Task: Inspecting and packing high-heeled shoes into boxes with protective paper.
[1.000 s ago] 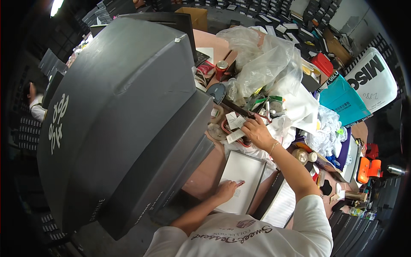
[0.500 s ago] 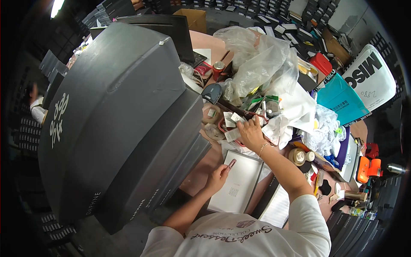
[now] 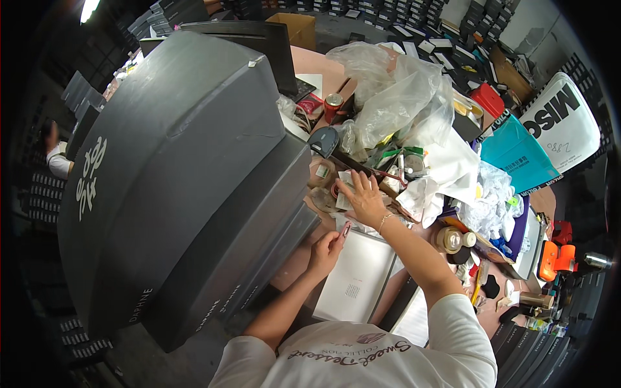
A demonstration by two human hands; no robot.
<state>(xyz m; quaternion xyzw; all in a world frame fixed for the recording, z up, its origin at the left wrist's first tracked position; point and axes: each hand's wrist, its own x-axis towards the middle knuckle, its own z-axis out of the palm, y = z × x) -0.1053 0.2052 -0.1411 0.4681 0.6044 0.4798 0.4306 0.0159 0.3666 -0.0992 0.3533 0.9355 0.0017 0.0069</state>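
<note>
My left hand (image 3: 325, 253) is closed round a small slim pink object (image 3: 346, 229), whose end sticks up past the thumb; its exact kind is unclear. Below and to its right lies a white box lid or tray (image 3: 354, 275) with a small printed patch. My right hand (image 3: 367, 202) has its fingers spread over the clutter, palm down. Beneath its fingertips are white paper tags (image 3: 343, 199), partly covered by the hand. Rolls of tape (image 3: 321, 171) lie just left of the tags.
A tall stack of dark shoe boxes (image 3: 187, 149) fills the left side. Clear plastic bags (image 3: 407, 97), a red can (image 3: 332, 107) and a computer mouse (image 3: 323, 141) lie beyond my hands. To the right stand a teal box (image 3: 517, 152), crumpled paper (image 3: 491, 194) and an orange tool (image 3: 557, 257).
My right hand has shifted left and slightly nearer, its fingers spreading from a bent reach. My left hand has risen a little toward it with the pink object.
</note>
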